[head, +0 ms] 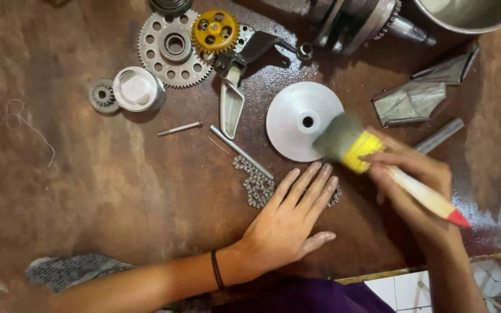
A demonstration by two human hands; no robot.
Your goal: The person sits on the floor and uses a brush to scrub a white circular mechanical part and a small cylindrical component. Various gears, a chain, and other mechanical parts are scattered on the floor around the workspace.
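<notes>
My right hand (pixel 416 174) grips a round paintbrush (pixel 372 153) with grey bristles, a yellow band and a pale handle tipped red. Its bristles rest on the right edge of a silver conical pulley disc (pixel 297 119) lying on the brown worktable (pixel 88 174). My left hand (pixel 291 220) lies flat on the table with fingers spread. Its fingertips rest on a coiled metal chain (pixel 255 184) just below the disc. A black band circles the left wrist.
At the back lie a large toothed gear (pixel 163 64), a yellow gear (pixel 215 32), a small gear (pixel 101 95), a silver piston (pixel 138 88), a black lever arm (pixel 244 55), two thin rods (pixel 180 128), a crankshaft (pixel 360 20), a metal bowl (pixel 471 14) and crumpled grey scraps (pixel 413 101). A rag (pixel 68 269) lies front left.
</notes>
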